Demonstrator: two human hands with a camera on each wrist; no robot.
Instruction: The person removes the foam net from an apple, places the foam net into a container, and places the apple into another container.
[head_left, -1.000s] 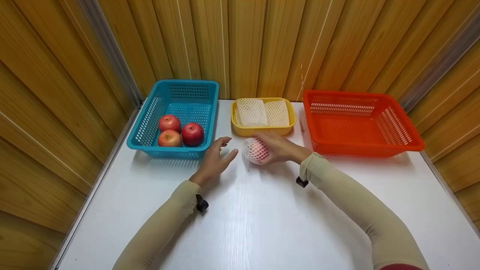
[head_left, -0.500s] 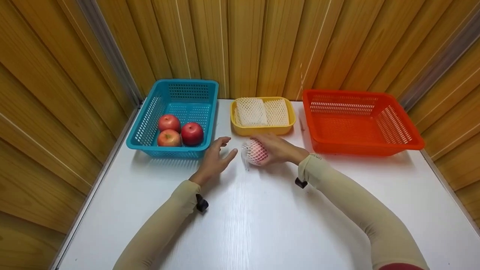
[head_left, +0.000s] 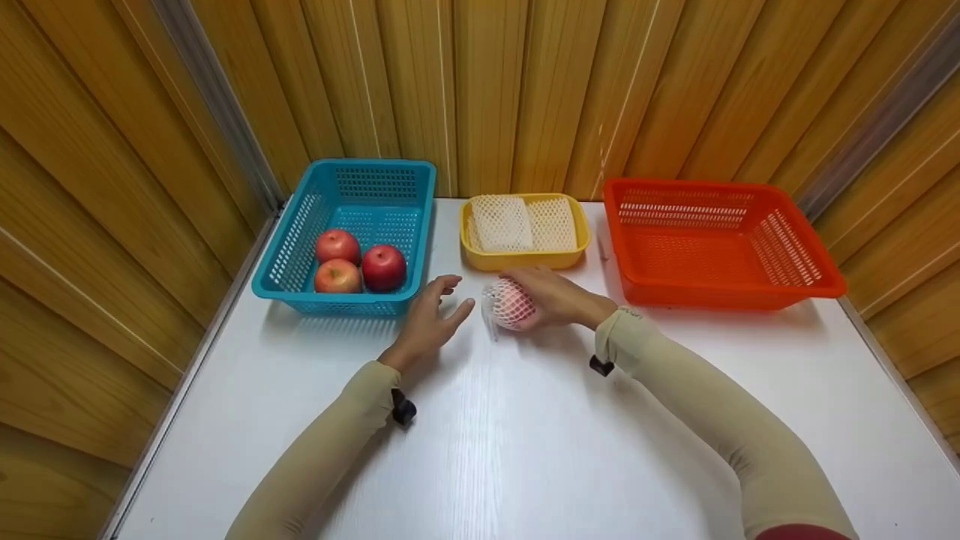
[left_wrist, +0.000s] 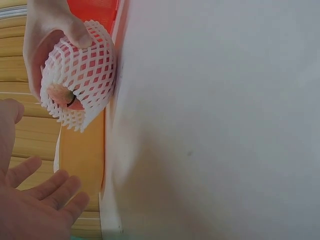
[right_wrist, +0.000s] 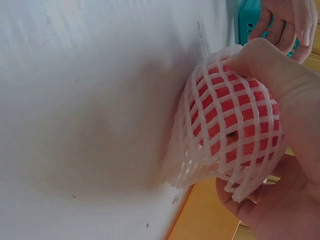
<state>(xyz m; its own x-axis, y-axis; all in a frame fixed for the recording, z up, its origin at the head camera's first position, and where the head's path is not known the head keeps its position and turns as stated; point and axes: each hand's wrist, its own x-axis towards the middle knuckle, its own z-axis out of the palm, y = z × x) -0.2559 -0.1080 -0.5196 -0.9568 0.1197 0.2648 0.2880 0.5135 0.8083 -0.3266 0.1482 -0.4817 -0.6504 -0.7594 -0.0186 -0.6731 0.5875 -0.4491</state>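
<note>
An apple (head_left: 513, 304) in a white foam net sleeve is gripped by my right hand (head_left: 555, 298), low over the table in front of the yellow basket. In the right wrist view the net (right_wrist: 227, 115) covers the apple's red side, with thumb and fingers around it. The left wrist view shows the stem end of the apple (left_wrist: 61, 95) through the net's open end. To its left, my left hand (head_left: 427, 322) is held apart from the apple, palm toward it, fingers spread and holding nothing. Beside that hand stands the blue basket (head_left: 349, 298) with three bare apples (head_left: 384, 268).
Folded white foam nets (head_left: 502, 223) lie in the small yellow basket (head_left: 525, 261) at the back middle. A red-orange basket (head_left: 727, 296) stands at the back right. Wooden panels (head_left: 487, 97) wall in the white table (head_left: 480, 450) at the back and sides.
</note>
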